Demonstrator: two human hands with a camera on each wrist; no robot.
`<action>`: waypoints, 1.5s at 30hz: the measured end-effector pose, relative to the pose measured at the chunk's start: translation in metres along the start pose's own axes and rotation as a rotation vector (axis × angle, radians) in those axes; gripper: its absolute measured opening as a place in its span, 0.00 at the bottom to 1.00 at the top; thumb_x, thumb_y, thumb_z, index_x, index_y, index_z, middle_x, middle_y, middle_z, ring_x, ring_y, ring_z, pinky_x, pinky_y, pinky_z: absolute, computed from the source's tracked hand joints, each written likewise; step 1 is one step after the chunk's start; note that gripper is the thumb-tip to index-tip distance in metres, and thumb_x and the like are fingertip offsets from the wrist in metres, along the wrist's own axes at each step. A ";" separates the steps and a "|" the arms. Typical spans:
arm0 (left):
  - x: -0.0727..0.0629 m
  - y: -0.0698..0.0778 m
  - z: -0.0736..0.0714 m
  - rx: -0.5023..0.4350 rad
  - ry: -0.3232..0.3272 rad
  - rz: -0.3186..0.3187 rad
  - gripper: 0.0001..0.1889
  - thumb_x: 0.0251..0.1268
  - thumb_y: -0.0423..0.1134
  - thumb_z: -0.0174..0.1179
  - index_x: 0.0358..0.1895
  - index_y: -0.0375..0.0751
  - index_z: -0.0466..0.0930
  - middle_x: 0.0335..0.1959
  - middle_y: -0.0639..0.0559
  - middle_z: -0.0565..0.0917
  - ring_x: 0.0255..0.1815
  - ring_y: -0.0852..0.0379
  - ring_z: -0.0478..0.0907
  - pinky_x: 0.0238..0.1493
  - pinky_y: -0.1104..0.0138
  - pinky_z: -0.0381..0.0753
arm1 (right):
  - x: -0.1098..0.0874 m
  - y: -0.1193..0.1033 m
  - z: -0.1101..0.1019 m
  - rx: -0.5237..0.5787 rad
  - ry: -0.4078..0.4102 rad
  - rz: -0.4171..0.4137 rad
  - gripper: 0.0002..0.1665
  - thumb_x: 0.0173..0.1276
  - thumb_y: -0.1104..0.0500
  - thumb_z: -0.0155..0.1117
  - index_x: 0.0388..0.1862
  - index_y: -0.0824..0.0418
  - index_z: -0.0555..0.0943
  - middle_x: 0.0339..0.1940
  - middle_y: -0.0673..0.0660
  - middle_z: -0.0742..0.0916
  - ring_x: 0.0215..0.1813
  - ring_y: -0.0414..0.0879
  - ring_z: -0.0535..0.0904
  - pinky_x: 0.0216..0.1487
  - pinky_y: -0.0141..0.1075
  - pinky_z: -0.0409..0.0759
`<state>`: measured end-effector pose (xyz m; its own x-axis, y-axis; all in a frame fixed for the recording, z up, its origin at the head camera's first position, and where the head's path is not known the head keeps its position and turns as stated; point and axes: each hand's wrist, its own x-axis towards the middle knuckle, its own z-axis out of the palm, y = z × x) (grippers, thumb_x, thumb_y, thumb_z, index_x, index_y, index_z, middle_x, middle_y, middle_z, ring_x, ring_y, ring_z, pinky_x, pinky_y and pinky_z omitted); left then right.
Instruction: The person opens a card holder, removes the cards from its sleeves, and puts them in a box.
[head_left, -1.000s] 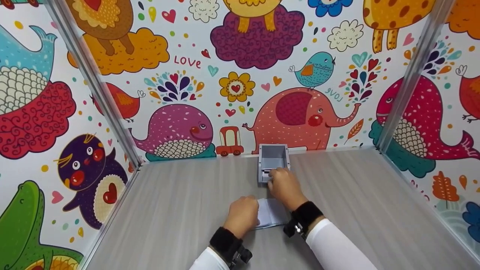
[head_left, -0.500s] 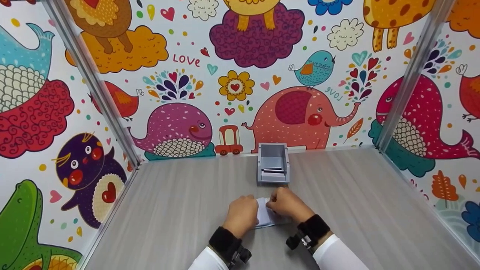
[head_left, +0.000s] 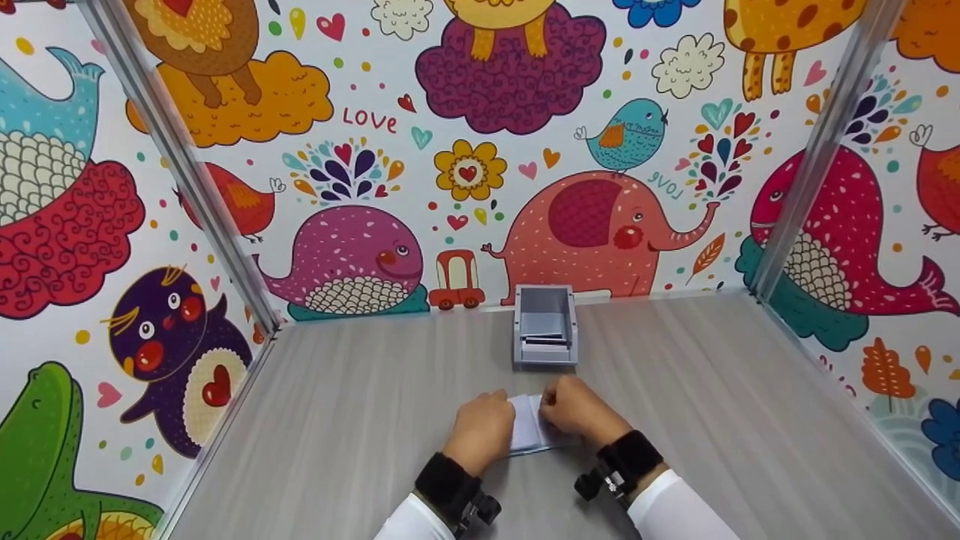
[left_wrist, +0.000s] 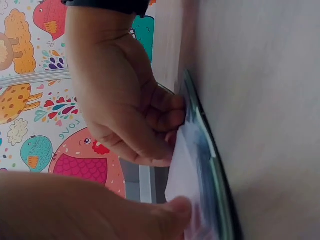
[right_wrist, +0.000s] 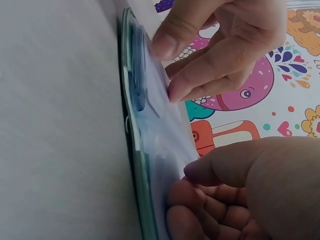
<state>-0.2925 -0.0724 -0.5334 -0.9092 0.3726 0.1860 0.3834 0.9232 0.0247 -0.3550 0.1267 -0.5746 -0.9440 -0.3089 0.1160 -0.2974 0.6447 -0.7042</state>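
Note:
An open card holder with clear plastic sleeves lies on the tabletop between both hands. Its thin green cover and stacked sleeves show edge-on in the right wrist view. My left hand holds the left side, thumb pressed on the sleeves and fingers at the far edge. Over the right-hand page, my right hand has curled fingers, with thumb and forefinger pinched together at the sleeve. Whether a loose card is in that pinch, I cannot tell.
Just beyond the hands stands a grey open-topped box, with flat card-like pieces at its near end. Behind it rises a wall printed with cartoon animals. Metal posts mark the corners of the wood-look table.
My right hand has come back from the grey box to the card holder's right page, and flat pieces now show in the box. The left hand has stayed on the left side.

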 end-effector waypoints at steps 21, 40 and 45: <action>0.000 -0.003 0.000 0.008 0.068 0.007 0.03 0.66 0.29 0.71 0.38 0.39 0.93 0.33 0.48 0.88 0.35 0.47 0.87 0.36 0.54 0.90 | -0.003 -0.009 0.000 -0.092 0.004 0.045 0.11 0.62 0.68 0.72 0.23 0.57 0.83 0.22 0.46 0.79 0.28 0.43 0.75 0.31 0.36 0.73; 0.012 -0.020 0.041 -0.272 0.177 0.105 0.11 0.59 0.25 0.68 0.27 0.48 0.86 0.28 0.53 0.89 0.27 0.57 0.81 0.30 0.57 0.80 | -0.005 -0.007 -0.001 -0.047 0.018 -0.024 0.11 0.62 0.68 0.71 0.23 0.58 0.83 0.22 0.45 0.79 0.27 0.41 0.74 0.30 0.34 0.71; 0.021 -0.028 0.067 -0.234 0.196 0.131 0.12 0.58 0.27 0.69 0.24 0.49 0.84 0.24 0.54 0.85 0.23 0.57 0.76 0.25 0.53 0.75 | -0.006 -0.014 -0.005 -0.018 0.024 0.020 0.10 0.63 0.67 0.75 0.24 0.58 0.84 0.21 0.45 0.80 0.27 0.41 0.75 0.31 0.34 0.72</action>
<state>-0.3334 -0.0840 -0.5957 -0.8096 0.4406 0.3878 0.5428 0.8134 0.2091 -0.3457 0.1234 -0.5619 -0.9529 -0.2791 0.1189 -0.2808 0.6632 -0.6938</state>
